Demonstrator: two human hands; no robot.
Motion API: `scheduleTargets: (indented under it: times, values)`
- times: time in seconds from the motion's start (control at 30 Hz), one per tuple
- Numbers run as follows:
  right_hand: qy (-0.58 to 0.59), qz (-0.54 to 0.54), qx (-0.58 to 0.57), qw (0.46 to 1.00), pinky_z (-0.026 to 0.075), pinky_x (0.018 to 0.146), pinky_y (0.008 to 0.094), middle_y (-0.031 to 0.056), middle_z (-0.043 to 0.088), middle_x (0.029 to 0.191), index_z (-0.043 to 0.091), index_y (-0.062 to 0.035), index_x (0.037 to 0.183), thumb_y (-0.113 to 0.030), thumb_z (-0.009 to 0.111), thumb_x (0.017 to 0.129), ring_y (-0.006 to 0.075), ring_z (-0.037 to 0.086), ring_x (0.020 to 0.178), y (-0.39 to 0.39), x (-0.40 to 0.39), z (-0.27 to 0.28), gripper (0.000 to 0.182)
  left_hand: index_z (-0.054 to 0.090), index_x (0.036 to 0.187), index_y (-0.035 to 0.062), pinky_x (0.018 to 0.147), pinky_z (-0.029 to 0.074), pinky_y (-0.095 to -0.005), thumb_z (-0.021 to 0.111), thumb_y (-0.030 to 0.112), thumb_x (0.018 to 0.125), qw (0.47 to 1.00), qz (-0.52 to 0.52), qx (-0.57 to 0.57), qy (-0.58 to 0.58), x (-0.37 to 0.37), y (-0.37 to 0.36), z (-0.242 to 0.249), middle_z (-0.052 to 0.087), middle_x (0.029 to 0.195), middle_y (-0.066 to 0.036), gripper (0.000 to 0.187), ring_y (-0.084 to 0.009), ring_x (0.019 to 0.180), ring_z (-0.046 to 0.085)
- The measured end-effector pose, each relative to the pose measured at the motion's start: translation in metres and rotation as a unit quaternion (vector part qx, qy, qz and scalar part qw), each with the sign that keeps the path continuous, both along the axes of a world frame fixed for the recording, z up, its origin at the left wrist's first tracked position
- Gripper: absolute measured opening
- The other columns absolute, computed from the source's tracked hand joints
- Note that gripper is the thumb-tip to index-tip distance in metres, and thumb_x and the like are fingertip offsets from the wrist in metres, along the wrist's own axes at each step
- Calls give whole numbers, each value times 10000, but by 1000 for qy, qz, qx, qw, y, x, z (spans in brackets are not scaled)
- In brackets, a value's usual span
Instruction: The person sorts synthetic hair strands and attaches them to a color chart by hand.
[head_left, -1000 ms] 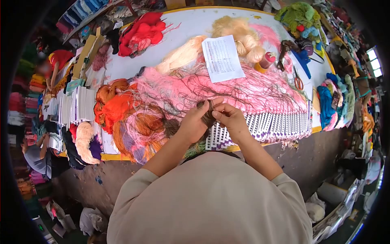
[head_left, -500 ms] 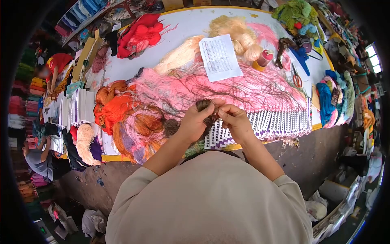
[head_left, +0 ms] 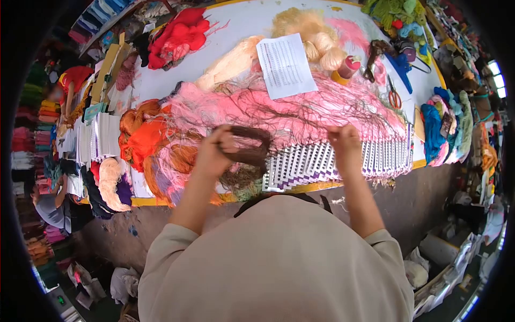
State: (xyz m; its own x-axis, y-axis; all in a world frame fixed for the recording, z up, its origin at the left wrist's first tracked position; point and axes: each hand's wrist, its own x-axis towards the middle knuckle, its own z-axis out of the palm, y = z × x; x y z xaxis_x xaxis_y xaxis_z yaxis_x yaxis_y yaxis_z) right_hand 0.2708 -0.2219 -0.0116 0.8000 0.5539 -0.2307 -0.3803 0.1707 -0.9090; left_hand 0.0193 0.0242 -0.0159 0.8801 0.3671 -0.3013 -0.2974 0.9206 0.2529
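Note:
My left hand (head_left: 215, 153) is closed on a skein of dark brown thread (head_left: 251, 145), which hangs as a loop to the right of the fingers. Motion smears both the hand and the skein a little. Well apart on the right, my right hand (head_left: 346, 147) is raised over the punched white cards (head_left: 306, 165), fingertips pinched together. Whatever those fingertips hold is too fine to make out. Pink thread (head_left: 300, 118) with loose brown strands across it lies just beyond both hands. Orange yarn (head_left: 147, 145) is heaped left of my left hand.
A printed sheet (head_left: 287, 67) lies on the pink thread, near a thread cone (head_left: 348, 67). Scissors (head_left: 394, 96) rest at the right. Red yarn (head_left: 179, 40) and blue yarn (head_left: 431, 134) lie toward the table's sides. A person in red (head_left: 75, 80) stands at far left.
My hands were together at the brown thread and are now wide apart. The left moved left with the skein, which now hangs as an open loop; the right moved right.

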Motion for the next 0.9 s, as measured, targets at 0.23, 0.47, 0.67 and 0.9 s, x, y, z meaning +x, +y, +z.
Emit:
scheduleTargets:
  times: [0.23, 0.47, 0.67, 0.9]
  values:
    - [-86, -314, -213, 921, 460, 595, 325, 66, 576, 715, 563, -3, 889, -200, 565, 868, 187, 577, 675, -329, 285, -84, 199, 581, 1095, 26, 394, 240, -191, 514, 118, 926, 928, 318, -42, 189, -174, 114, -26, 337, 574, 68, 204, -45, 432, 278]
    - [-162, -82, -220, 958, 434, 707, 320, 57, 585, 859, 599, -60, 1123, -475, 386, 1005, 152, 518, 769, -202, 219, -211, 481, 583, 1149, 41, 419, 241, -152, 553, 217, 951, 952, -31, 61, 298, -8, -8, -78, 623, 984, -36, 267, -3, 489, 328]
    - [-338, 343, -306, 821, 476, 649, 442, 144, 641, 801, 556, -123, 1001, -232, 520, 938, 367, 629, 749, -14, 37, -161, 131, 662, 947, -36, 432, 350, -229, 634, 203, 853, 785, -238, 328, 469, 111, -90, -167, 707, 844, -143, 258, -123, 497, 542]
    - [-289, 417, -285, 813, 470, 657, 373, 131, 603, 807, 554, -90, 995, -173, 554, 922, 272, 609, 718, 18, 24, -176, 111, 656, 899, -8, 428, 328, -253, 634, 166, 867, 777, -239, 356, 461, 135, -108, -158, 547, 634, -13, 178, -101, 463, 460]
